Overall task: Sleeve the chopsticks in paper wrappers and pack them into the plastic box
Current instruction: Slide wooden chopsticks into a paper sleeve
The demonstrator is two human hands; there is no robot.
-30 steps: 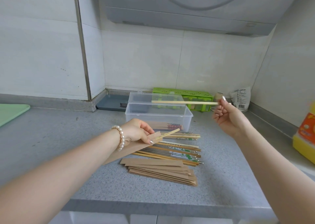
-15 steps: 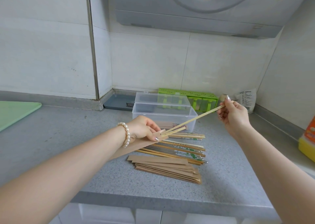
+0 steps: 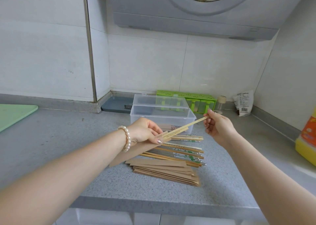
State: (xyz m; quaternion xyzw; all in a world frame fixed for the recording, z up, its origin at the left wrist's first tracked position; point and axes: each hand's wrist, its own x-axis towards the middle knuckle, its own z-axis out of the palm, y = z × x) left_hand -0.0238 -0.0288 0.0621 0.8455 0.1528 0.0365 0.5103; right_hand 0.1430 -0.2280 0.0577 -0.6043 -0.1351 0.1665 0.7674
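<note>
So, head view, the only one I've got: my right hand [image 3: 218, 128] is pinching the far ends of a pair of chopsticks [image 3: 186, 126], and my left hand [image 3: 145, 130] has its fingers and thumb curled around the mouth of a brown paper wrapper [image 3: 136, 152]. The sticks run on a slant, high at the right by my fingers and sloping down-left, tips already tucked into the wrapper's open end. The wrapper carries on along the same line, down-left under my wrist. So the whole thing turns on keeping those two axes lined up: the right hand needs to push along the stick's length toward the left hand, I reckon, and any sideways tilt would probably jam the tips against the paper edge.

Around that: the plastic box [image 3: 188, 112] sits open just behind my hands, lid [image 3: 153, 99] tipped back, with something already lying inside it. Loose chopsticks [image 3: 184, 152] are piled on the counter [image 3: 59, 139] right below the wrapper, and a stack of spare wrappers [image 3: 167, 171] lies in front of those. Nothing sits between my hands and the box, so the drop-in looks easy. A green rack [image 3: 201, 99], a small jar [image 3: 222, 101] and a yellow bottle [image 3: 307, 139] are off to the right, well out of the way.
</note>
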